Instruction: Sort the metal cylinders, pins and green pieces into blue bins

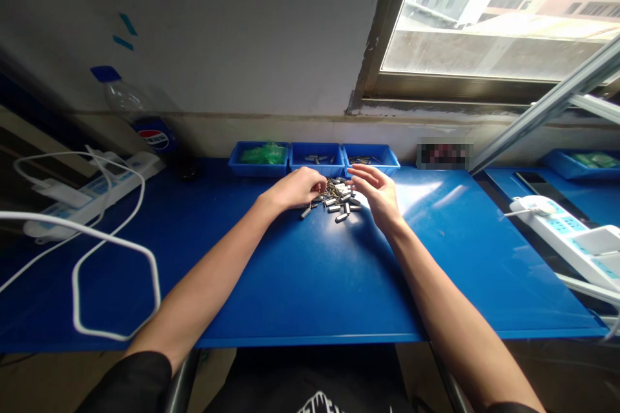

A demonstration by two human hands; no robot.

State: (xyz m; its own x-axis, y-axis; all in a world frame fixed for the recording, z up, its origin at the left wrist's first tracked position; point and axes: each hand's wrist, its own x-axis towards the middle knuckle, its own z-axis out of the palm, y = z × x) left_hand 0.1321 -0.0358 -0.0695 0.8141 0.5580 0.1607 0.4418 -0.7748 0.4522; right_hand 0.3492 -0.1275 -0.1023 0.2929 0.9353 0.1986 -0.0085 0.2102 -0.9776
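A loose pile of short silvery metal cylinders (334, 209) mixed with thin brass-coloured screw-like pieces (331, 191) lies on the blue tabletop (310, 277). At the pile's left edge, my left hand (304, 186) is closed, its fingertips pinched together over the pieces; what they hold is too small to make out. My right hand (379, 195) hovers on the pile's right side, fingers apart and slightly bent, with nothing seen in it. Behind the pile stand a blue bin with a few cylinders (317, 168) and another with thin brass pieces (372, 166).
A third blue bin (233, 166) holds green plastic. To the left are a cola bottle (155, 132), a white power strip (109, 190) and a looped white cable (155, 271). At right, a metal frame (547, 103) rises near another power strip (576, 239).
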